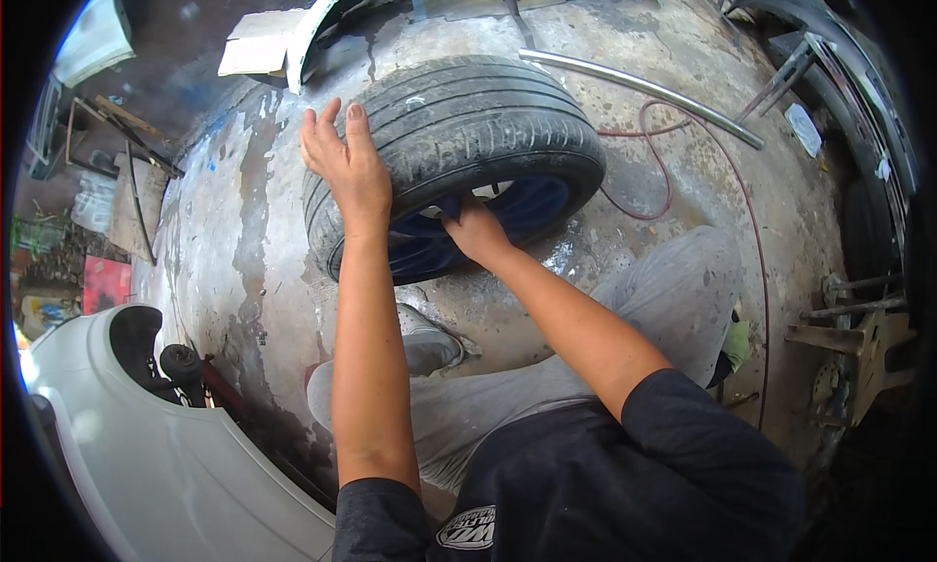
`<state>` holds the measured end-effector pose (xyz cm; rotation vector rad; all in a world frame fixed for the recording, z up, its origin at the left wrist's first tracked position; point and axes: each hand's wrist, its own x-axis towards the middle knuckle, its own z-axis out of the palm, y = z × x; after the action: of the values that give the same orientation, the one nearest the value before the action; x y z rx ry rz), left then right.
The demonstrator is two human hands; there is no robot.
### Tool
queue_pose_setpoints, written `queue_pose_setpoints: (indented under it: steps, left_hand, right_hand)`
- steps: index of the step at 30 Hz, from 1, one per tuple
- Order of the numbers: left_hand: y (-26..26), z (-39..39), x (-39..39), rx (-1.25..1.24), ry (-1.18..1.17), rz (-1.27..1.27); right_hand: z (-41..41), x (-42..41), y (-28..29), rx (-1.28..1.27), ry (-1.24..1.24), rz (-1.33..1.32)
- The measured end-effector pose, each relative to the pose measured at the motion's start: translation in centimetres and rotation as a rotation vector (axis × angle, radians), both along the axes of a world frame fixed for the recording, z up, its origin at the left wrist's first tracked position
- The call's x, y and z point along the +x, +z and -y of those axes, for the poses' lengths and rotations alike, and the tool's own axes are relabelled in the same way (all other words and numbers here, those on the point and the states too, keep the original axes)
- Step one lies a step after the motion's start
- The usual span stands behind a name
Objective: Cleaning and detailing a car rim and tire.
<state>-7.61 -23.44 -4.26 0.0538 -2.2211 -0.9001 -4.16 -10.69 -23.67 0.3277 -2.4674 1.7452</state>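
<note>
A car tyre [468, 122] mounted on a dark blue wheel rim [542, 199] stands tilted on the concrete floor before me. My left hand [348, 159] is raised at the tyre's left side, its fingers apart and holding nothing. Whether its palm or wrist rests against the rubber cannot be told. My right hand [477, 232] reaches into the face of the wheel, closed around a dark blue spoke [450, 207]. Its fingertips are partly hidden there. Pale smears mark the worn tread.
A light-coloured fender [183, 459] and exposed wheel well lie at lower left. A shiny metal tube [644, 86] and red hose [747, 188] cross the floor at right. Car body panels [864, 93] lean at the far right, above a rusty metal stand [856, 349]. Cardboard [260, 42] lies at the back.
</note>
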Motion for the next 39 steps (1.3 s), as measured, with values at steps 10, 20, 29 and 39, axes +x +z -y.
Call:
queue_pose_setpoints:
  steps: [10,20,29,39]
  left_hand:
    - [-1.8,1.1,-1.2,-0.176,0.009,-0.033]
    - [0.4,-0.8,4.4,-0.009,0.092,-0.077]
    - [0.3,3.6,3.2,-0.106,-0.201,-0.015]
    - [-1.0,10.2,-6.0,-0.167,-0.349,0.246]
  right_hand:
    - [-0.6,0.0,0.5,0.076,0.048,0.035]
    - [0.5,2.1,-1.9,0.094,0.116,-0.089]
    - [3.9,4.3,-1.6,0.274,-0.087,-0.012]
    - [7.3,5.3,3.2,0.207,0.141,0.412]
